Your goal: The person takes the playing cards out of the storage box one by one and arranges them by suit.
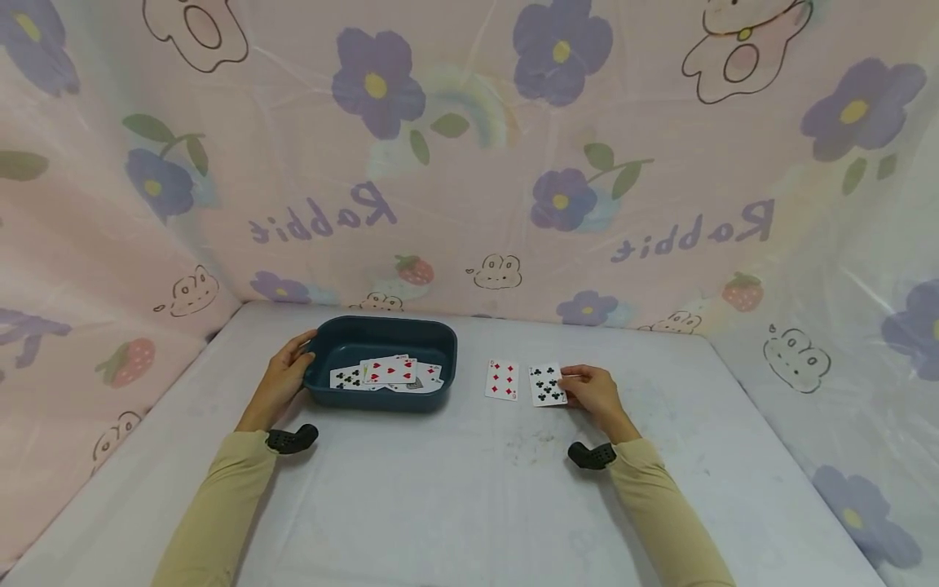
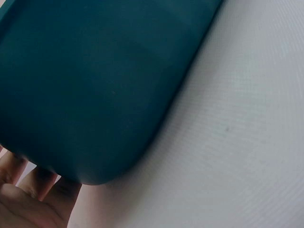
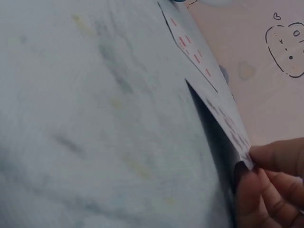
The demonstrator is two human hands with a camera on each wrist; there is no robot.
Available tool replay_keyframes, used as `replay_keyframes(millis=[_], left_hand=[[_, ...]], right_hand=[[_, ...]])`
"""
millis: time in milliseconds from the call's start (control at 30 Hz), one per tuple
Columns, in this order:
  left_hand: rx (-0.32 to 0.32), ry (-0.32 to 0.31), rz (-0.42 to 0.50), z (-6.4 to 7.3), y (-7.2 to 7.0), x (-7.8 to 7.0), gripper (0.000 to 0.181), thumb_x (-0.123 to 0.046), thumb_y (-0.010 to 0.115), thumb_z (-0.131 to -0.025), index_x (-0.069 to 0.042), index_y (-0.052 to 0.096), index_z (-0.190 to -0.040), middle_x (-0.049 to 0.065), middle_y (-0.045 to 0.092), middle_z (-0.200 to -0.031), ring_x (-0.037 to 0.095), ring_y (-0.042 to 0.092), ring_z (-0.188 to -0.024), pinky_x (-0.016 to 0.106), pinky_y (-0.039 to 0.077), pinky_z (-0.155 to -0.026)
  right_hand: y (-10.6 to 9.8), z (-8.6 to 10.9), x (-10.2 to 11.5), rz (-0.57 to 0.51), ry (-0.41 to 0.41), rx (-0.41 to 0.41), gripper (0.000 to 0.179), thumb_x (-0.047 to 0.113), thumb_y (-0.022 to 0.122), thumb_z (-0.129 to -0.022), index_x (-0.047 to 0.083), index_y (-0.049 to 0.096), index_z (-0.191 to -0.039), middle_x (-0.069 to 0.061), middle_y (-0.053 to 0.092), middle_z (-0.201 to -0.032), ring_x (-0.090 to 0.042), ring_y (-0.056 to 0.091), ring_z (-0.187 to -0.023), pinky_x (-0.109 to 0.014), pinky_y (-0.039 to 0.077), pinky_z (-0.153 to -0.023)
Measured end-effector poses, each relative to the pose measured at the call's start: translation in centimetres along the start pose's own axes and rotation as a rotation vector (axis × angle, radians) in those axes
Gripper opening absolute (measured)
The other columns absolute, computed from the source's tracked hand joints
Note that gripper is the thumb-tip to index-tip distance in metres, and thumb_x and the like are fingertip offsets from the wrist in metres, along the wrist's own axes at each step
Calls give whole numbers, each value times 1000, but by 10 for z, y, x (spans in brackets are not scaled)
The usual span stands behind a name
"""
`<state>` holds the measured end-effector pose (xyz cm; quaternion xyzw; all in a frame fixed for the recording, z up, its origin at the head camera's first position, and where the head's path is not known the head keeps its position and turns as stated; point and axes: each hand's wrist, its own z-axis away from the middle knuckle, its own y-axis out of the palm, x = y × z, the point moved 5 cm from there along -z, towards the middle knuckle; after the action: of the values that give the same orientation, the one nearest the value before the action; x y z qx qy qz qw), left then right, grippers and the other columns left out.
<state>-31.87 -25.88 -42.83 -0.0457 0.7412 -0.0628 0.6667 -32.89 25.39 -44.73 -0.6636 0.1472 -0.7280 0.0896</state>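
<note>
At the left end of a dark teal plastic bin (image 1: 381,399), my left hand (image 1: 282,377) grips the rim and side wall. In the left wrist view its fingers (image 2: 35,183) curl against the bin's rounded end. Farther right, a playing card with black clubs (image 1: 545,385) is pinched by its right edge between the thumb and fingers of my right hand (image 1: 592,395). The right wrist view shows that clubs card (image 3: 223,116) tilted, its near side raised over the table. Just left of it lies a face-up red diamonds card (image 1: 502,380).
Several loose playing cards, with a red hearts card (image 1: 390,372) on top, lie face up inside the bin. A white cloth (image 1: 440,505) covers the table. Patterned curtains (image 1: 469,163) rise along the table's back and sides.
</note>
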Motion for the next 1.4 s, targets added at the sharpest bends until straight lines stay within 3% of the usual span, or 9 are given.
replay_keyframes(millis=[233,633,900,1167,1400], left_hand=[[3,0,-10,0,1,-2,50,-12,33,-106,-7,21,-154,22,22,-155,38,29,-136,40,37,-103],[-3,10,1,0,1,0,50,-10,33,-106,-6,22,-154,22,23,-155,39,31,-135,28,43,-96],[-7,5,3,0,1,0,50,-9,33,-106,-6,23,-154,22,25,-154,38,31,-134,24,43,-92],[14,-2,2,-1,1,1,51,-10,32,-106,-8,20,-155,21,22,-155,38,30,-136,33,41,-99],[17,-3,11,0,2,0,51,-10,32,-106,-8,19,-155,22,22,-155,38,30,-136,31,41,-98]], right_hand=[[0,2,4,121,-28,-44,30,8,69,-87,-4,65,-114,-5,70,-83,-11,62,-62,-24,52,-55],[2,-3,4,181,-39,-92,27,8,70,-85,-4,67,-109,-5,69,-76,-10,61,-59,-24,51,-51],[1,-2,4,200,-26,-83,27,10,69,-87,-5,67,-110,-6,68,-75,-12,62,-61,-26,51,-51],[-5,-1,4,154,13,-57,33,17,67,-90,-2,65,-118,-8,68,-83,-12,61,-66,-26,52,-56],[-3,-1,6,54,5,-27,36,19,66,-92,1,63,-123,-13,68,-96,-15,61,-73,-26,50,-62]])
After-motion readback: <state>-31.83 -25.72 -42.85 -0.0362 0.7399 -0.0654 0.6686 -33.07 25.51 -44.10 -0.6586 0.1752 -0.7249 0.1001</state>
